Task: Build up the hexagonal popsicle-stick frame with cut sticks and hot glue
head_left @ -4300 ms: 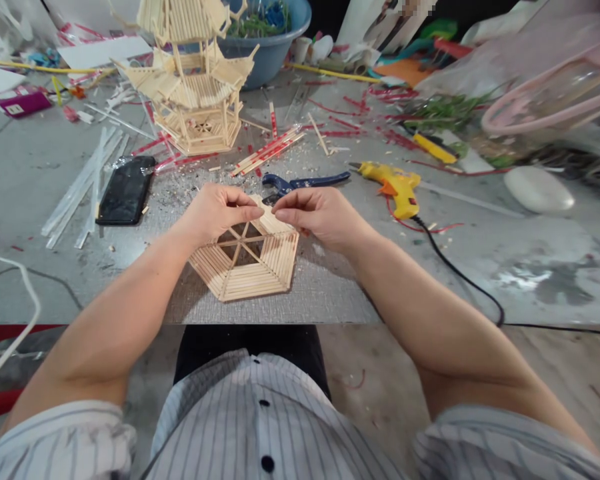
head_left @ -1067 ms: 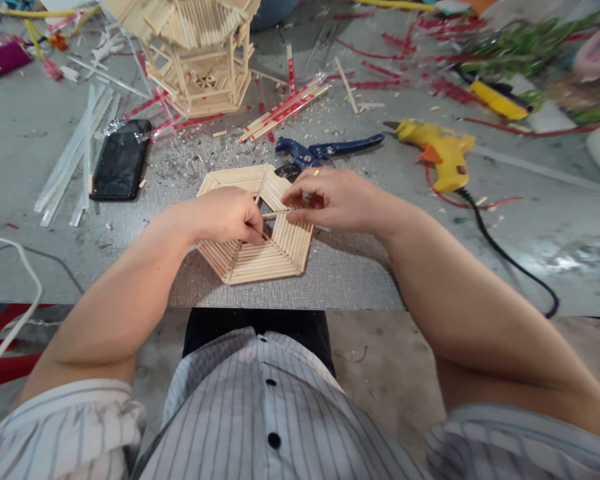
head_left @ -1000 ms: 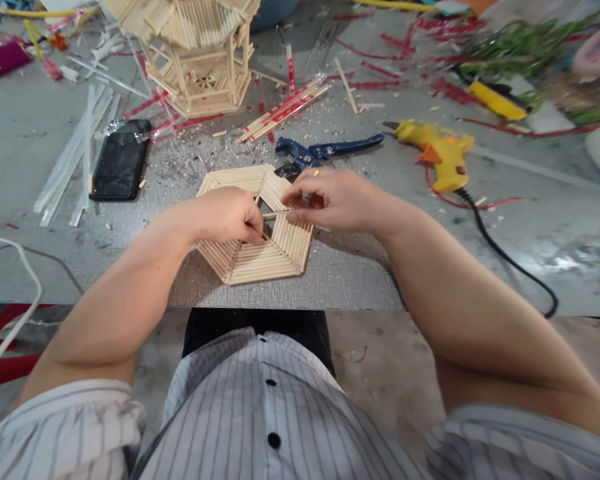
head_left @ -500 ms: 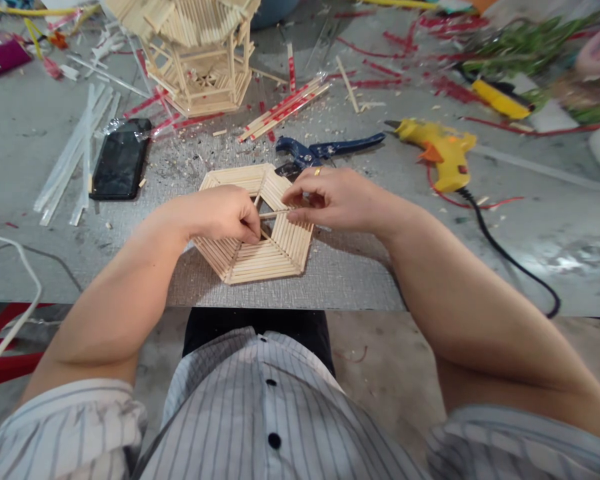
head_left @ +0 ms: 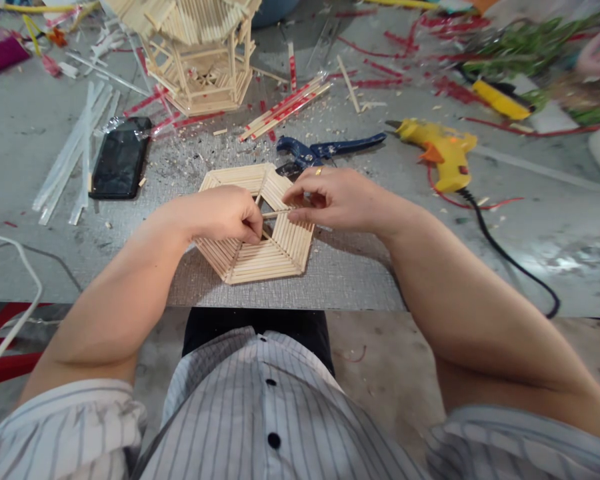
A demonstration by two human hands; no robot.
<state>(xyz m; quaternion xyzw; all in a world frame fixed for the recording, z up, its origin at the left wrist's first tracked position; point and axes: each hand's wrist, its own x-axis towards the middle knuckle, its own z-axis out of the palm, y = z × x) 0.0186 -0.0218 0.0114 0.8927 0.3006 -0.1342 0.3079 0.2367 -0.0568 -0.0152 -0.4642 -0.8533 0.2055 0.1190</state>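
Observation:
A hexagonal panel of thin wooden sticks (head_left: 265,261) lies near the table's front edge, with spokes running to an open middle. Over its left side, my left hand (head_left: 230,213) is closed, its fingertips down at the centre where the spokes meet; what they pinch is hidden. My right hand (head_left: 330,199), wearing a ring, reaches in from the right. Its thumb and fingers close on a short wooden stick (head_left: 276,214) that spans the opening. Just behind the panel rests a blue hand cutter (head_left: 325,150).
A yellow glue gun (head_left: 447,153) lies at right, its black cord trailing to the table edge. Behind stands a wooden-stick pavilion model (head_left: 200,67). A phone (head_left: 121,159) and clear glue sticks (head_left: 75,150) lie at left. Wrapped sticks (head_left: 285,110) and red scraps are scattered behind.

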